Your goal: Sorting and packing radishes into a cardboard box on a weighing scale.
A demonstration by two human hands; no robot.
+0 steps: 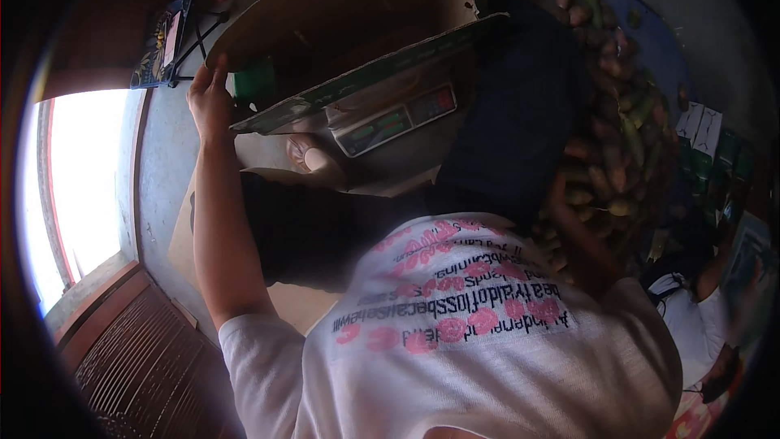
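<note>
A large open cardboard box [349, 8], brown inside and green on its outer side, stands tilted in front of me. My left hand [211, 102] grips its left corner, with the fingers round the edge. Something green [255, 84] shows inside at that corner. Under the near side is a flat scale [394, 120] with a display panel. On the right, my right hand [557, 193] is low beside my dark-trousered leg, at the edge of a heap of long reddish-brown and green produce [609, 114]. Its fingers are dark and partly hidden, so their hold is unclear.
Another person [691, 317] in a white top sits at the lower right, near green packages [723, 158]. A blue sheet [650, 24] lies by the heap. At the left are a small dark-framed stand [166, 41], a bright doorway [85, 179] and a slatted wooden panel [138, 349].
</note>
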